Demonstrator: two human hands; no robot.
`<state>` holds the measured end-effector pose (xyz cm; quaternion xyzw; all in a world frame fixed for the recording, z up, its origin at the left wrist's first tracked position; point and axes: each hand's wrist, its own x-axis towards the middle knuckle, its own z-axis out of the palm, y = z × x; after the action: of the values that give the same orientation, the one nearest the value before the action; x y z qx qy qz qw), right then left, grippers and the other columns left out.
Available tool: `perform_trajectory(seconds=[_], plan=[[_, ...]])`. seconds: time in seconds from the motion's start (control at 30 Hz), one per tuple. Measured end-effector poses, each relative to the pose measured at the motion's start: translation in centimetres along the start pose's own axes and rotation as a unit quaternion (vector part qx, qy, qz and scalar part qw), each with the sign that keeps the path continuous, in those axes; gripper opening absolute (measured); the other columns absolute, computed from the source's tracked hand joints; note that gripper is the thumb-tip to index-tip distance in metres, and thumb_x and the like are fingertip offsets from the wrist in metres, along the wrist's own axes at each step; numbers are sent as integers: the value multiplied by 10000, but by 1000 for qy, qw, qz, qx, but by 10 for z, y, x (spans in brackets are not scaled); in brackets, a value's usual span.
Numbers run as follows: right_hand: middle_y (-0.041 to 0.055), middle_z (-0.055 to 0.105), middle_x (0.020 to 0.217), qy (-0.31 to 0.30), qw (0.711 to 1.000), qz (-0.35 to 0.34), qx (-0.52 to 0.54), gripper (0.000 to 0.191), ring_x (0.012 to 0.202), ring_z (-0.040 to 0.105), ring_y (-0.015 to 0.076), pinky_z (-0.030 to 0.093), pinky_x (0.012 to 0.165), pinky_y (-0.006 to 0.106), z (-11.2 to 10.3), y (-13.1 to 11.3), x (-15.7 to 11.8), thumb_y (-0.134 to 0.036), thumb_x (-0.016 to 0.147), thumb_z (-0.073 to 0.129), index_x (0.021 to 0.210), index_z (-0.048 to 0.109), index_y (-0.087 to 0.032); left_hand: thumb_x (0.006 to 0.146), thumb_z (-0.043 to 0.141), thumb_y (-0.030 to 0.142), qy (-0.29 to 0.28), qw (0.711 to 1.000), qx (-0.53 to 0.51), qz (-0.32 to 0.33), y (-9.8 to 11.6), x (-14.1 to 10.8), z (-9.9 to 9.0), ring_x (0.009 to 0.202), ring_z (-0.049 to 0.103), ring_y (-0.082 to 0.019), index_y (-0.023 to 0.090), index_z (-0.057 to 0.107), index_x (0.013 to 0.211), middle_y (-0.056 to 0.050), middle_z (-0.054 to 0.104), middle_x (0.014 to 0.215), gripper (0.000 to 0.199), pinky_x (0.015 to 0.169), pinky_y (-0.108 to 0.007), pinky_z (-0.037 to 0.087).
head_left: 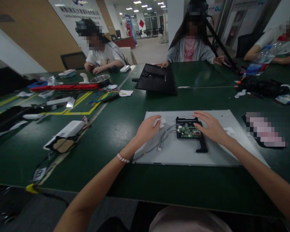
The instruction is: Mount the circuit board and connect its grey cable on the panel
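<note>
A pale grey flat panel point(169, 154) lies before me, apparently the back of a screen. On it sits a green circuit board point(187, 130) in a black plastic bracket point(203, 146). Grey cables point(160, 140) run leftward from the board across the panel. My left hand point(148, 129) is over the panel's left part, thumb and fingers apart, close to a small white tab point(162, 122). Spread over the bracket's right side is my right hand point(211, 127), with its thumb at the board's edge; whether it presses there I cannot tell.
A black plastic cover point(157, 79) lies across the table under a co-worker's hand point(163, 63). To the left are a white device point(66, 135) with a cable and several loose parts. On the right lie a phone-like object point(264, 130) and black items point(263, 86) beside a tilted bottle point(261, 61).
</note>
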<state>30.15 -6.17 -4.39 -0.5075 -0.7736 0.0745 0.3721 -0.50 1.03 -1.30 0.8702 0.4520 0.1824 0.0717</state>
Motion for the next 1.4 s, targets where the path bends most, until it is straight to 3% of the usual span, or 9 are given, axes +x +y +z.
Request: perform_trajectory(seconds=[0.13, 0.3, 0.43, 0.57, 0.77, 0.87, 1.03, 1.2, 1.4], plan=[[99, 645, 1254, -45, 996, -66, -25, 325, 1185, 572, 271, 441, 1040, 490, 11, -23, 34, -290, 936, 513, 1218, 668, -242, 949, 445, 240, 8, 999, -26, 17, -5, -3, 5, 1186, 588, -232, 166, 554, 1272, -98, 634, 1271, 348, 1047, -390, 441], [85, 714, 1080, -143, 976, -143, -78, 246, 1049, 622, 242, 474, 944, 398, 45, -50, 76, -239, 921, 549, 1099, 718, -230, 921, 451, 191, 33, 998, -48, 32, -7, -6, 10, 1203, 568, -224, 160, 534, 1273, -104, 610, 1287, 363, 1064, -405, 433], [75, 735, 918, -174, 967, -150, -107, 187, 889, 649, 214, 473, 835, 337, 75, -56, 95, -214, 905, 571, 993, 735, -199, 915, 439, 168, 40, 997, -54, 46, -12, -6, 15, 1197, 568, -213, 153, 549, 1245, -101, 615, 1270, 348, 1063, -401, 433], [100, 737, 862, -168, 968, -133, -128, 189, 824, 660, 218, 458, 767, 317, 88, -56, 98, -168, 908, 547, 900, 735, -160, 904, 446, 150, 55, 995, -57, 52, -14, -6, 17, 1189, 570, -211, 143, 559, 1229, -104, 624, 1249, 345, 1060, -398, 438], [126, 745, 978, -141, 972, -114, -148, 221, 938, 673, 250, 470, 822, 336, 69, -51, 92, -144, 928, 509, 943, 730, -145, 939, 463, 242, 21, 989, -87, 117, 1, -11, 12, 1282, 513, -220, 188, 515, 1310, -106, 569, 1362, 378, 1102, -438, 400], [117, 731, 1099, -106, 979, -89, -152, 267, 1014, 663, 258, 482, 877, 372, 44, -33, 84, -189, 958, 471, 1034, 726, -164, 957, 477, 318, -10, 984, -91, 152, 9, -16, 10, 1369, 426, -227, 200, 465, 1377, -115, 496, 1448, 437, 1139, -461, 351], [89, 749, 1047, -79, 980, -31, -179, 265, 987, 677, 275, 514, 855, 418, 11, 10, 55, -232, 939, 496, 1005, 750, -199, 963, 492, 366, -58, 974, -85, 200, 10, -20, 17, 1426, 343, -232, 221, 440, 1410, -110, 442, 1498, 473, 1165, -492, 294], [96, 755, 1038, -100, 981, -20, -167, 273, 980, 682, 290, 505, 898, 464, 9, 25, 31, -230, 921, 503, 994, 765, -208, 970, 486, 385, -75, 973, -79, 204, 6, -18, 24, 1430, 335, -234, 221, 419, 1426, -113, 409, 1522, 489, 1169, -505, 274], [73, 753, 1051, -102, 982, -8, -156, 278, 976, 687, 272, 519, 904, 456, 14, 28, 26, -240, 930, 488, 999, 758, -228, 997, 424, 383, -43, 981, -76, 172, 9, -18, 18, 1426, 342, -222, 229, 398, 1437, -111, 448, 1491, 466, 1166, -489, 286]])
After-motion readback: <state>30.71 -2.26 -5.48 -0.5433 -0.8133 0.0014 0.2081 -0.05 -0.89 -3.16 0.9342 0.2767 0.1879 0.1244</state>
